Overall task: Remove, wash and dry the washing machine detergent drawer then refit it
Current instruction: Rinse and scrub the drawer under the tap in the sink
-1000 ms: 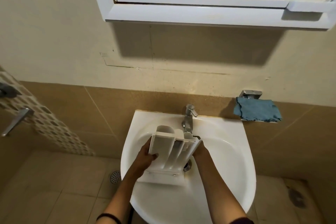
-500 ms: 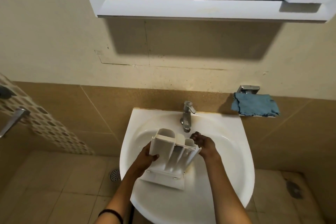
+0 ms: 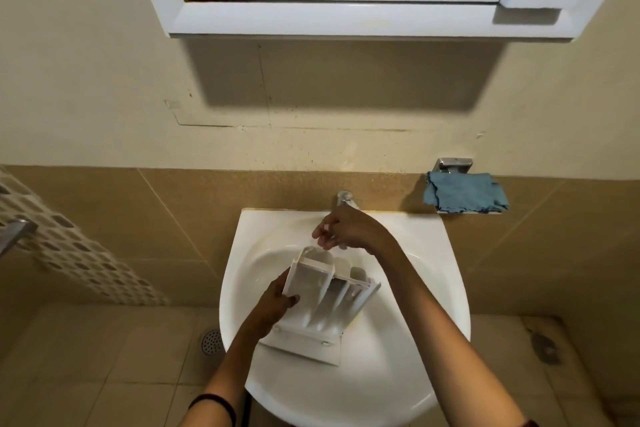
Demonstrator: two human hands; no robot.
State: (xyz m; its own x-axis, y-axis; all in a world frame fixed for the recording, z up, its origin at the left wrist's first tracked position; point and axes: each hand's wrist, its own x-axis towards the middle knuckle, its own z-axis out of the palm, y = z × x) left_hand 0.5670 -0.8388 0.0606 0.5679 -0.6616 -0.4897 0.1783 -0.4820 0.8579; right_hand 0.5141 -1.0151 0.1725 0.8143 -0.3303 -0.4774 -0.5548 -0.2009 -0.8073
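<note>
Drawer of white plastic, held tilted over a white sink, its flat front panel low at the near end and its rear end raised toward the tap. Its long compartments face up toward the camera and show only pale plastic walls and channels; whether any water or residue sits in them cannot be told. Whether the front panel touches the basin cannot be told either.

The left hand grips the drawer by its left side wall, thumb curled over the top edge, the other fingers hidden behind the wall. The drawer's body extends to the right of that grip, across the middle of the bowl. A dark band circles the left wrist.

The right hand hovers just beyond the drawer's rear end, apart from it, in front of the tap. Its fingers are loosely bent and point left, with nothing seen between them; whether the palm touches the tap is hidden.

On the wall to the right of the sink, a crumpled blue cloth lies on a small shelf under a metal bracket. A white-framed mirror hangs above. A round drain sits in the tiled floor, left of the sink.
</note>
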